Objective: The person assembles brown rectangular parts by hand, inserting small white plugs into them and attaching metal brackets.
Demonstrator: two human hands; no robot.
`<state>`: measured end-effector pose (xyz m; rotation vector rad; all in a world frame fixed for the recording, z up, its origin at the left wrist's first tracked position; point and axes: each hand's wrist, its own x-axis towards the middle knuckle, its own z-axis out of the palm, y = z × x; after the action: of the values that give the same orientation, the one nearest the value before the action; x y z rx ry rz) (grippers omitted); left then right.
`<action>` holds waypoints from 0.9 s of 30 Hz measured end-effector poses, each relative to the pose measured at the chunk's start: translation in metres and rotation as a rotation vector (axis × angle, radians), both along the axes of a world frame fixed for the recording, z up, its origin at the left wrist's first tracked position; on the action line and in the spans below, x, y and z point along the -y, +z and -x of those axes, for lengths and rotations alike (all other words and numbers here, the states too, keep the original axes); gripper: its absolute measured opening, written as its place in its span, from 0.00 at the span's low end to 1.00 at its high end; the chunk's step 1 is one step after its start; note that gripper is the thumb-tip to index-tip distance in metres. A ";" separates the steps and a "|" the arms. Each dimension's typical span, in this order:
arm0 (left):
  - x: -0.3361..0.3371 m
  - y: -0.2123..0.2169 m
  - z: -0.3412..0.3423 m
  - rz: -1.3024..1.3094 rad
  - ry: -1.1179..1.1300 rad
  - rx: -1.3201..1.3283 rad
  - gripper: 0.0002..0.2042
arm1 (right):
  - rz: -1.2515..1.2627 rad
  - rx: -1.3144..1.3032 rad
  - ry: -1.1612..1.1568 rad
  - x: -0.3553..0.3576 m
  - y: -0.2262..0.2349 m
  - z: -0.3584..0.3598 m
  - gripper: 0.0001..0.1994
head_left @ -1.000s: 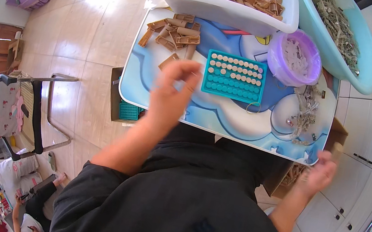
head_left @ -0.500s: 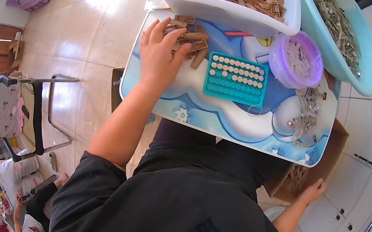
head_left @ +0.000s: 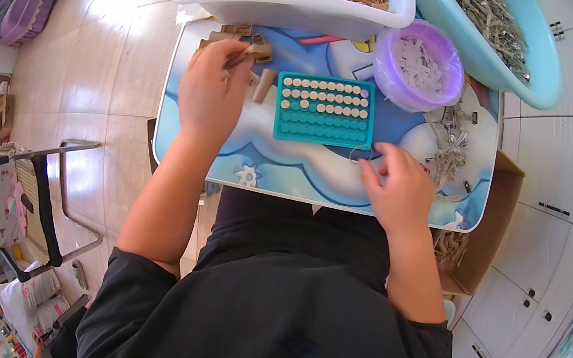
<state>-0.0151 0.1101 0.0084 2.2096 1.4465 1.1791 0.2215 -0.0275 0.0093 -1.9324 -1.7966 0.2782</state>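
My left hand [head_left: 211, 94] is closed on a brown plastic piece [head_left: 256, 51], lifted at the left of the table over a small pile of brown pieces [head_left: 229, 30]. One brown half-round stick [head_left: 264, 86] lies beside the pile. In the middle is a teal tray [head_left: 320, 138] with rows of round pits; white round pieces [head_left: 324, 97] fill most of the upper rows, the lower ones hold none. A thin loop [head_left: 358, 148] lies at the tray's lower right corner. Close to it, my right hand [head_left: 402, 191] has thumb and forefinger apart, with nothing visible held.
A white tub [head_left: 295, 14] of brown pieces stands at the far edge, with a light-blue basin [head_left: 538, 77] of metallic strips to its right. A purple-rimmed bowl [head_left: 410, 97] holds small white pieces. Clear and silvery bits [head_left: 448, 153] lie at right. Below is a cardboard box [head_left: 495, 222].
My left hand has picked up a brown piece from the pile. My right hand has come up from beside the box to the tray's lower right corner. The whole view has shifted.
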 end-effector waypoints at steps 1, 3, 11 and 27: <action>0.009 0.005 0.001 0.180 0.035 0.207 0.11 | -0.001 0.003 -0.005 -0.003 -0.001 0.001 0.09; 0.024 0.011 -0.003 0.323 -0.022 0.421 0.12 | 0.077 -0.068 0.021 -0.004 -0.007 -0.001 0.09; 0.077 0.015 -0.012 0.872 -0.160 0.942 0.15 | 0.088 -0.465 -0.217 -0.006 0.011 -0.034 0.09; 0.097 0.017 -0.037 1.174 -0.332 0.976 0.13 | 0.088 -0.475 -0.442 0.006 0.001 -0.146 0.13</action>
<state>0.0218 0.0135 0.0255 0.7999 0.8647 0.7368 0.3679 -0.0336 0.0102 -2.0447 -1.0452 0.6071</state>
